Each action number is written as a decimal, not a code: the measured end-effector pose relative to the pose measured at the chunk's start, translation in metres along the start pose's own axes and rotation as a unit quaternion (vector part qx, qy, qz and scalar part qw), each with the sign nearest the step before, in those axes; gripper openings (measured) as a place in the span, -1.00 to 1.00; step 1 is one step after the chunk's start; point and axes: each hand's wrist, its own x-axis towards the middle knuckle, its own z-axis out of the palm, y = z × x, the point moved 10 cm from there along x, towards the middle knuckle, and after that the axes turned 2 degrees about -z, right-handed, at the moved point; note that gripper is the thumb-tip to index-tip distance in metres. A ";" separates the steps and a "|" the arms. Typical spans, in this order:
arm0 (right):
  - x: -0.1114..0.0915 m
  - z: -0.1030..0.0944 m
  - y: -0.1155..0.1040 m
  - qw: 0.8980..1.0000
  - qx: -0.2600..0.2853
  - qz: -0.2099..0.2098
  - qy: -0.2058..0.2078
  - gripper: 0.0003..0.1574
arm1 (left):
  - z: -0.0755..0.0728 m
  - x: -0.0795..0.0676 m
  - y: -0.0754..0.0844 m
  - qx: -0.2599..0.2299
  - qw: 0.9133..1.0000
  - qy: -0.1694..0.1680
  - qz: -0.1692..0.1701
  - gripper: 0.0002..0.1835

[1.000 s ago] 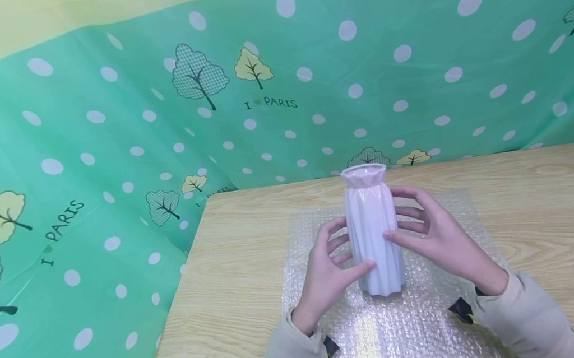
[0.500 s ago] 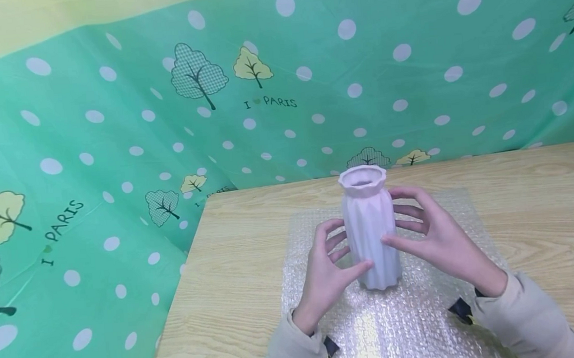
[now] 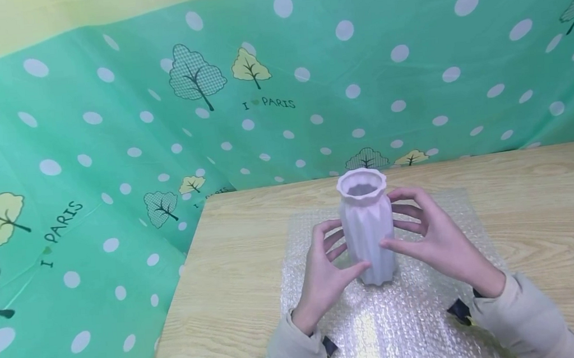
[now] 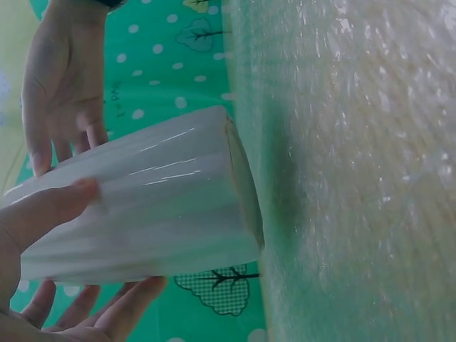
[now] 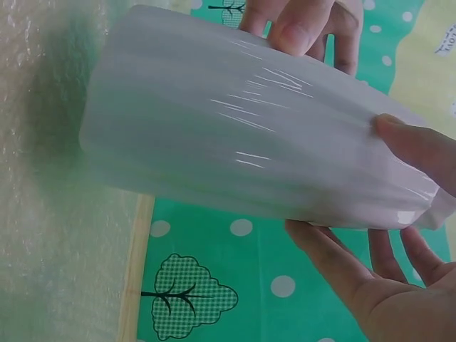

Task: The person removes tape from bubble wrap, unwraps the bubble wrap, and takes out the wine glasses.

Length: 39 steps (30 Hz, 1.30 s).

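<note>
A white fluted vase (image 3: pixel 369 234) with a scalloped rim is held over the bubble wrap (image 3: pixel 364 322), its mouth tipped toward the head camera. My left hand (image 3: pixel 322 280) grips its left side low down, thumb across the front and fingers behind. Higher up on the right, my right hand (image 3: pixel 440 237) holds it between thumb and fingers. In the left wrist view the base of the vase (image 4: pixel 164 189) slants close over the wrap. The right wrist view has the vase (image 5: pixel 249 121) lengthwise, its shadow on the wrap.
The bubble wrap lies flat on a wooden table (image 3: pixel 239 272). Behind and left of the table hangs a green dotted cloth (image 3: pixel 124 102) printed with trees. Dark pieces (image 3: pixel 459 311) show by both cuffs.
The vase's mouth has tilted toward the head camera, so its opening now shows, and its base has swung away. Both hands keep their grip, nearly in place.
</note>
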 end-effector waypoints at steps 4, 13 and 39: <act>-0.001 0.000 0.000 1.000 -0.002 0.002 0.003 -0.01 | 0.001 0.000 0.002 0.002 1.000 -0.001 0.011 -0.15; -0.001 0.000 -0.001 1.000 -0.007 -0.001 0.002 0.00 | 0.000 0.002 0.003 0.009 1.000 0.000 0.022 -0.14; -0.001 0.003 0.000 0.999 -0.038 -0.007 -0.007 -0.01 | 0.004 0.000 0.022 0.023 0.999 -0.009 0.029 -0.20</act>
